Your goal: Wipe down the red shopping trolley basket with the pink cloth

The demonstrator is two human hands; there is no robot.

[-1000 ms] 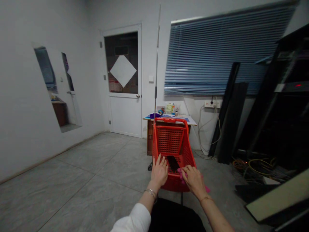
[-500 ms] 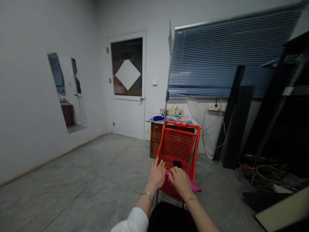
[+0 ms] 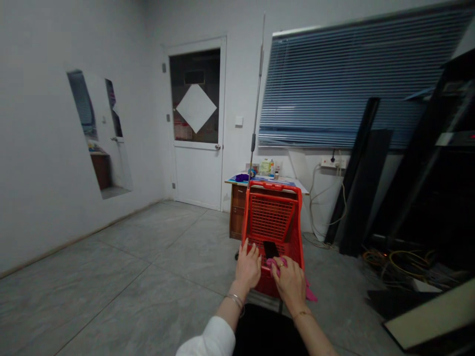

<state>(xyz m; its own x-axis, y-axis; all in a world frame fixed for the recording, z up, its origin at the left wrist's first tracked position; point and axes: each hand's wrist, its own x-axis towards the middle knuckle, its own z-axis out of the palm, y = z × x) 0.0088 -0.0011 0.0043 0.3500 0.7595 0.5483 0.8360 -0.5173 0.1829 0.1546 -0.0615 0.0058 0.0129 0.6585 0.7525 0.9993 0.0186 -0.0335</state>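
A red plastic shopping cart (image 3: 272,217) with a grid-like back panel stands right in front of me. My left hand (image 3: 248,264) rests on its near rim at the left, fingers stretched out and holding nothing. Under my right hand (image 3: 289,279) a pink cloth (image 3: 310,291) is bunched, gripped against the same rim toward the right. One end of the cloth hangs out past the right side of that hand. Inside the cart, just beyond my right hand, lies a black phone-like object (image 3: 270,249). A thin pole (image 3: 256,113) rises from the cart's back left corner.
Behind the cart is a wooden desk (image 3: 236,217) with bottles and a purple cloth (image 3: 242,177) on top. A white door (image 3: 198,173) stands further back. Coiled cables (image 3: 408,264) and dark panels (image 3: 365,198) lie and lean at the right. A mirror (image 3: 107,168) is on the left wall.
My right hand has slid right along the rim with the pink cloth, uncovering more of the black object. My left hand has shifted slightly right. The cart appears turned a little.
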